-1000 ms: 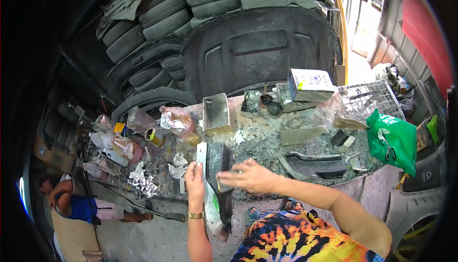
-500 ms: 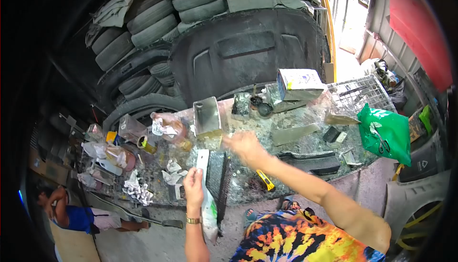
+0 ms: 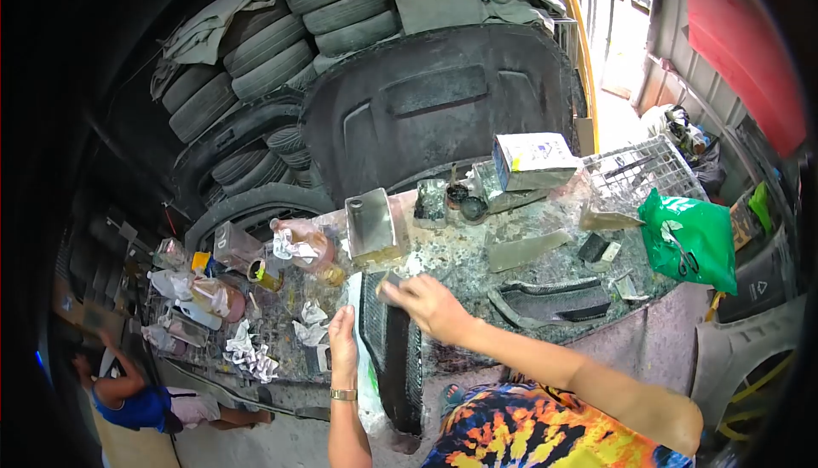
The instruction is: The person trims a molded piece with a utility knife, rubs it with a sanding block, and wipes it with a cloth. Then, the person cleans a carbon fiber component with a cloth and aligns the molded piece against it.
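Note:
A long black panel (image 3: 394,344) with a woven-looking texture lies lengthwise over the near edge of the table. Along its left side runs a white strip (image 3: 365,374) with a green patch low down. My left hand (image 3: 342,340), with a watch at the wrist, is closed at the strip's left edge; its fingertips are partly hidden. Over the panel's top end is my right hand (image 3: 430,306). Its fingers are pinched together around a small pale piece that is too small to name.
Nearby on the table (image 3: 452,255) are a metal tin (image 3: 371,225), a curved black part (image 3: 554,302) and crumpled paper (image 3: 247,353). A green bag (image 3: 690,242) with scissors (image 3: 679,251) lies at the right. A person in blue (image 3: 128,396) is at the lower left.
My right hand has moved down and left, from beside the tin to the panel's top end. The black panel now shows wider and covers more of the white strip. My forearm hides the yellow cutter.

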`<state>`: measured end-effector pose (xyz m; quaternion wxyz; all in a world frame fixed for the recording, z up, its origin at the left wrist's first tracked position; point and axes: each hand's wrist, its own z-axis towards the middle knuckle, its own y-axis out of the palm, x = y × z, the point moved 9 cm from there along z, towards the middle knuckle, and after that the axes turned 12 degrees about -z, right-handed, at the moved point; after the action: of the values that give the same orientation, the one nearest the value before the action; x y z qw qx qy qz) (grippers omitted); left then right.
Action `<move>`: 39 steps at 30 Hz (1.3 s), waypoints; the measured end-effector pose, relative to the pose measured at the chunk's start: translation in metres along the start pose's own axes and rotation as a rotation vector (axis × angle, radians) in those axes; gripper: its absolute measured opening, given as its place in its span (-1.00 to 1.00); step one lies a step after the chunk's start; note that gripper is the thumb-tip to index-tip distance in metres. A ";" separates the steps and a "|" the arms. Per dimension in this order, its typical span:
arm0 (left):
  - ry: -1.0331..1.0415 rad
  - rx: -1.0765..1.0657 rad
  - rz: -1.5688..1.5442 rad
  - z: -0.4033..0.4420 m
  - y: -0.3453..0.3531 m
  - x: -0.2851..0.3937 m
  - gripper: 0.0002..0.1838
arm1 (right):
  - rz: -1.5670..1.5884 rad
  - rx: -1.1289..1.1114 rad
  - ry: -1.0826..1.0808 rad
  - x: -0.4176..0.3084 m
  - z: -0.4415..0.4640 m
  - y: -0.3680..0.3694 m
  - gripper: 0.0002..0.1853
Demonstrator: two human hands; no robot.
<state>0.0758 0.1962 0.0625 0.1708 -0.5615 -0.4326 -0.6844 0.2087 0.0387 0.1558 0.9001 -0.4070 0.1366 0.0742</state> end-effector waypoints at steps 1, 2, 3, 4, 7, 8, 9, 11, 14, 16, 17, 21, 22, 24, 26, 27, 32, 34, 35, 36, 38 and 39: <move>0.002 -0.028 0.038 0.002 0.002 0.001 -0.82 | -0.017 0.037 0.011 -0.003 0.001 0.005 -0.44; 0.008 -0.034 0.044 0.003 -0.001 0.001 -0.82 | -0.007 0.017 -0.075 -0.026 -0.006 0.006 -0.42; 0.011 -0.008 0.041 0.003 -0.009 -0.001 -0.82 | 0.051 -0.007 -0.179 -0.044 -0.017 0.007 -0.42; 0.008 0.017 0.038 0.005 -0.016 -0.005 -0.82 | 0.108 -0.036 -0.278 -0.054 -0.027 0.007 -0.41; -0.048 0.038 -0.038 0.002 -0.026 -0.017 -0.83 | -0.058 -0.010 0.115 0.038 0.025 0.001 -0.52; -0.068 0.037 -0.020 0.001 -0.028 -0.016 -0.83 | -0.027 0.148 0.091 0.059 0.038 -0.015 -0.56; -0.081 0.060 -0.039 -0.001 -0.029 -0.015 -0.83 | -0.055 0.157 0.115 0.061 0.051 -0.034 -0.55; -0.041 -0.010 0.001 -0.001 -0.021 -0.009 -0.78 | -0.084 0.146 0.033 0.041 0.052 -0.049 -0.55; -0.042 0.112 0.170 -0.003 -0.012 0.003 -0.68 | -0.089 0.091 -0.106 0.011 0.040 -0.031 -0.51; -0.100 0.040 0.056 0.004 -0.018 -0.010 -0.68 | -0.217 -0.087 -0.201 -0.014 0.020 -0.005 -0.48; -0.109 0.024 0.061 0.005 -0.024 -0.013 -0.70 | -0.259 -0.190 -0.398 -0.038 0.002 0.005 -0.47; -0.169 -0.020 -0.012 0.008 -0.014 -0.019 -0.75 | -0.254 -0.255 -0.407 -0.029 0.011 0.005 -0.54; -0.175 -0.015 -0.017 0.005 -0.009 -0.022 -0.75 | -0.241 -0.238 -0.374 -0.019 0.018 0.005 -0.55; -0.132 0.009 0.103 0.009 -0.006 -0.016 -0.77 | -0.102 -0.328 -0.585 -0.053 -0.009 0.016 -0.54; -0.115 -0.038 0.104 0.015 -0.017 -0.029 -0.76 | -0.119 -0.247 -0.684 -0.057 -0.013 0.007 -0.55; -0.125 -0.046 0.069 0.013 -0.015 -0.030 -0.75 | -0.162 -0.259 -0.546 -0.026 0.008 0.007 -0.56; -0.080 -0.053 0.164 0.010 -0.011 -0.026 -0.75 | 0.033 -0.386 -0.660 -0.071 -0.032 0.005 -0.51; -0.093 -0.022 0.137 0.006 -0.015 -0.023 -0.77 | 0.078 -0.356 -0.384 -0.037 -0.016 -0.005 -0.45; -0.101 0.012 0.092 0.007 -0.023 -0.024 -0.76 | 0.084 -0.267 -0.333 -0.029 -0.016 -0.009 -0.42; -0.104 0.041 0.046 0.009 -0.030 -0.024 -0.75 | 0.087 -0.174 -0.284 -0.022 -0.019 -0.010 -0.40; -0.136 0.046 0.011 0.016 -0.046 -0.032 -0.68 | 0.228 -0.102 -0.400 -0.055 -0.036 0.004 -0.37; -0.148 0.020 -0.001 0.015 -0.030 -0.021 -0.66 | 0.187 -0.019 -0.417 -0.065 -0.034 0.001 -0.39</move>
<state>0.0698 0.2198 0.0316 0.1437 -0.6084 -0.4513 -0.6369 0.1398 0.0123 0.1535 0.8942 -0.3769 -0.0161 0.2411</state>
